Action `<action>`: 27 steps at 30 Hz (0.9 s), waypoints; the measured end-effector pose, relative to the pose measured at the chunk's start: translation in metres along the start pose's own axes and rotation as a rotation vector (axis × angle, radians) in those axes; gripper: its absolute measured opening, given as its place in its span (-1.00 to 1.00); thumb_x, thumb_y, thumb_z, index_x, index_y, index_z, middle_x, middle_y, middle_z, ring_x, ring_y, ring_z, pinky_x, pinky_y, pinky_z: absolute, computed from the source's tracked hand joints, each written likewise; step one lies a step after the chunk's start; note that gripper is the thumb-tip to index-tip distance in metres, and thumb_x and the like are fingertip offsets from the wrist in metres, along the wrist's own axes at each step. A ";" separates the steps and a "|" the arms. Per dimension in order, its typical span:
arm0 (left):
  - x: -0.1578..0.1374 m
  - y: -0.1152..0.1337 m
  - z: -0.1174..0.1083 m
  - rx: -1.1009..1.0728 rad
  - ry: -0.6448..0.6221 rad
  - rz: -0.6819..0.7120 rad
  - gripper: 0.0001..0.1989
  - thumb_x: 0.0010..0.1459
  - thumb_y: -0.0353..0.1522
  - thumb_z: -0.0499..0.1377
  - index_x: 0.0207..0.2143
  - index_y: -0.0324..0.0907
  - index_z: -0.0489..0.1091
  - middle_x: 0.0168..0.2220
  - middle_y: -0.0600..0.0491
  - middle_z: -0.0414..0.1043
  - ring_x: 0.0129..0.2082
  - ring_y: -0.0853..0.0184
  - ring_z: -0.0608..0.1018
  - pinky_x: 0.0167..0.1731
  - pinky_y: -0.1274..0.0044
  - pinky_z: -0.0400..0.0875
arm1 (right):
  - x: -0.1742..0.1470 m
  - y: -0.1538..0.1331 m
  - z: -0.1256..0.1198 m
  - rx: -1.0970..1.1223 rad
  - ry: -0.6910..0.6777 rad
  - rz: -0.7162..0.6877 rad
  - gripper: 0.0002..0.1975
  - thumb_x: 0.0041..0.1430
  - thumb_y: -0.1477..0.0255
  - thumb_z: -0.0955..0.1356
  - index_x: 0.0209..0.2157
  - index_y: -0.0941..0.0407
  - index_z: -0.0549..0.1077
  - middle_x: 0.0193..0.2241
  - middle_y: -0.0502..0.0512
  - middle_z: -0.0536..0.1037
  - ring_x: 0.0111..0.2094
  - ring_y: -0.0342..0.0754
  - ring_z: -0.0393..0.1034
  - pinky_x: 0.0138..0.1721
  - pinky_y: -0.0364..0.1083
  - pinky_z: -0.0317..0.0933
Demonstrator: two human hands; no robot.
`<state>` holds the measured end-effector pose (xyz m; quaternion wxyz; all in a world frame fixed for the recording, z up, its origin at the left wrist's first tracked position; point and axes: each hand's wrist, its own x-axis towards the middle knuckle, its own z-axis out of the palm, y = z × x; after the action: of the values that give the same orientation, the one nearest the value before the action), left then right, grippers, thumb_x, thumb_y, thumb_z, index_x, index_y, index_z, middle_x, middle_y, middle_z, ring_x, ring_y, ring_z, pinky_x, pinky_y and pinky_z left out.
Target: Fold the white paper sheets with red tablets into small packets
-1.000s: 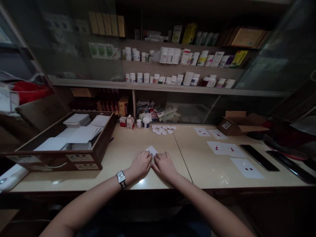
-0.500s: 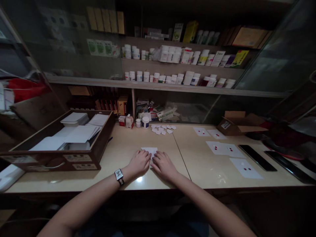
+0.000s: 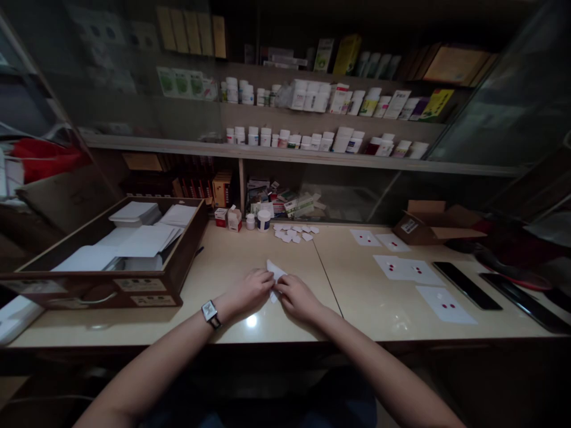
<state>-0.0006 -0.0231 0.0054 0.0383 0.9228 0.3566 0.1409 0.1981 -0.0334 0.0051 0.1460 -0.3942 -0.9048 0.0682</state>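
"At the far left of the pale, glossy tabletop (image 3: pixel 236 249), what is shown?"

"An open, dark brown wooden drawer (image 3: pixel 188 255) with a curved metal handle (image 3: pixel 95 299); stacks of flat white paper sheets (image 3: pixel 136 241) lie inside it."

"And next to the right, toward the back?"

"Two small red-and-white cardboard boxes (image 3: pixel 227 218), then a small white plastic bottle (image 3: pixel 250 223) and a wider white jar with a dark blue label (image 3: pixel 263 222), all upright."

"Which structures occupy the centre foreground?"

"First the left hand (image 3: pixel 253 291), a square-faced wristwatch with a dark strap (image 3: pixel 209 310) at its wrist. Its fingers are bent and close together at the left side of a narrow, creased piece of white paper (image 3: pixel 276 271). The paper lies between the two hands, touching both."

"Behind the paper?"

"A cluster of small, angular white paper pieces (image 3: pixel 294 233)."

"The right hand (image 3: pixel 300 298)?"

"Bent likewise, fingertips gathered at the paper's right side. Whether either thumb pinches the paper cannot be told."

"Farther right?"

"Separate white paper squares (image 3: pixel 429 300) bearing small, round red pieces (image 3: pixel 445 306); behind, an open brown cardboard carton (image 3: pixel 417 232); just beside the nearest squares, a flat black rectangular device (image 3: pixel 466 285)."
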 end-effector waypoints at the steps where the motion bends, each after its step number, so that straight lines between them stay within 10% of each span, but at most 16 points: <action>1: 0.001 0.000 -0.001 0.003 -0.028 0.005 -0.73 0.23 -0.43 -0.05 -0.14 -0.22 0.40 -0.15 -0.12 0.43 -0.14 0.22 0.44 -0.11 0.38 0.34 | 0.001 0.002 0.000 0.008 -0.005 0.000 -0.75 0.18 0.54 0.24 -0.16 0.12 0.49 -0.25 0.13 0.45 -0.19 -0.03 0.27 -0.11 -0.09 0.11; 20: -0.001 -0.002 0.003 0.296 0.030 0.330 -0.84 0.23 -0.49 -0.01 -0.29 -0.27 0.36 -0.37 -0.04 0.39 -0.38 0.31 0.43 -0.42 0.51 0.35 | 0.009 0.015 0.007 0.083 0.039 0.018 -0.74 0.09 0.59 0.28 -0.22 0.14 0.53 -0.21 0.16 0.52 -0.17 0.00 0.33 -0.08 -0.05 0.15; 27: 0.002 -0.003 0.018 0.155 0.126 0.230 -0.82 0.24 -0.43 0.01 -0.30 -0.28 0.39 -0.37 -0.06 0.44 -0.36 0.31 0.47 -0.36 0.50 0.36 | 0.009 0.013 0.004 0.050 0.021 0.017 -0.76 0.10 0.56 0.27 -0.25 0.14 0.54 -0.21 0.16 0.53 -0.18 0.00 0.34 -0.09 -0.05 0.12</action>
<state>0.0044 -0.0192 -0.0116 -0.0718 0.9470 0.2600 0.1742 0.2003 -0.0182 0.0000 0.1645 -0.3986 -0.8979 0.0881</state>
